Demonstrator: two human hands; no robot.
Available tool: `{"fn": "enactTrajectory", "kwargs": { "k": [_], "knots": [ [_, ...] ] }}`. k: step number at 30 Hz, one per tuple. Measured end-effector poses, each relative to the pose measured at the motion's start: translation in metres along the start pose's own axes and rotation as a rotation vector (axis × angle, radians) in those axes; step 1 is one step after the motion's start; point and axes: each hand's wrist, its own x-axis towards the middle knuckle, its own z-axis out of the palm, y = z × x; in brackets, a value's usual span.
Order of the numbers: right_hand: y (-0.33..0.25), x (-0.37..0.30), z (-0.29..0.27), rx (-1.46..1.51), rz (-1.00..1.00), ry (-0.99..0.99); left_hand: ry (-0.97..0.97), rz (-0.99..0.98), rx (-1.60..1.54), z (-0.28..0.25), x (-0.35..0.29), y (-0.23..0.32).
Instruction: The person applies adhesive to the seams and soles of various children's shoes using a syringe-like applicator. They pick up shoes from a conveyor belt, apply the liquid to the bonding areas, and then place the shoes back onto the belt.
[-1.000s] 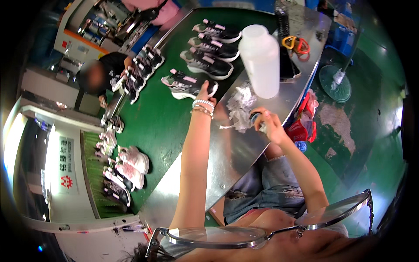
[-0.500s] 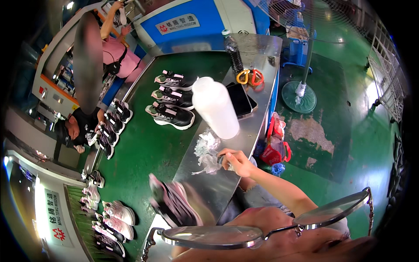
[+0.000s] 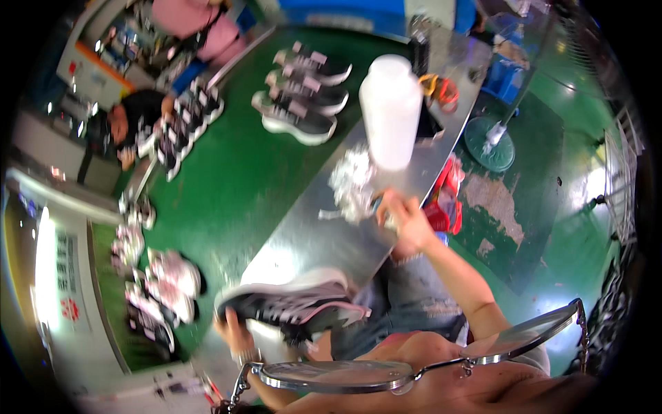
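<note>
- L hand: I've got it closed on one end of a black-and-grey sports shoe w/ white sole & pink trim; thumb shows, other fingers I can't make out.
- That shoe's tipped on its side, sole twd the far edge, over the near end of the bare metal strip along the R edge of the green-topped surface; can't tell if it touches.
- R hand: fingers curled in around a small dark item, mostly hidden, so I can't ID it.
- Crumpled white wad on the strip, just beside R hand.
- Tall white plastic bottle upright past the wad; dark flat slab behind it nr R edge.
- Orange & red loop handles plus a dark-looking bottle twd far R corner.
- 3 black-and-grey shoes in a row nr far edge.
- Pink-and-white shoes nr L edge; co-worker in black beyond that edge, by more dark shoes.
</note>
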Motion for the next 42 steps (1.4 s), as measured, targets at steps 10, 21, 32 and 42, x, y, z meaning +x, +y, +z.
{"fn": "enactTrajectory", "kwargs": {
  "k": [10, 21, 32, 42],
  "knots": [
    [-0.116, -0.07, 0.023, 0.389, -0.587, -0.428, -0.943, 0.761, 0.286, 0.165, 0.023, 0.082],
    [-0.121, -0.083, 0.035, 0.472, -0.427, -0.444, -0.952, 0.791, 0.326, 0.167, 0.011, 0.083],
    [-0.081, -0.092, 0.039, 0.345, -0.282, -0.313, -0.777, 0.499, 0.085, 0.146, 0.026, 0.064],
    [-0.042, -0.111, 0.024, 0.364, -0.156, -0.448, -0.494, 0.517, 0.206, 0.115, 0.055, 0.034]
  ]
}}
